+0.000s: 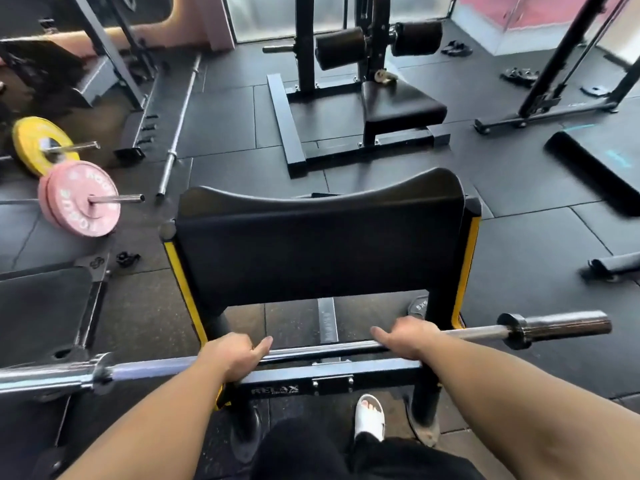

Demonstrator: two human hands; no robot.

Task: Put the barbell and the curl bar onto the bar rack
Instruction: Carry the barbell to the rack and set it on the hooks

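A short chrome bar (322,349) with bare sleeves at both ends runs across the bottom of the head view, just above the black frame crossbar (381,370) of a preacher curl bench. My left hand (233,356) is wrapped around the bar left of centre. My right hand (407,336) grips it right of centre. The bench's black arm pad (318,244) with yellow side trim stands right behind the bar. A long chrome barbell (178,128) lies on the floor at upper left, with no plates on it.
Two loaded bars at left carry a yellow plate (31,140) and a pink plate (81,199). A black machine with a seat (398,105) stands ahead. A dark mat (595,161) lies at right. A bench pad (38,306) sits at lower left. My foot in a white sandal (370,415) is below the frame.
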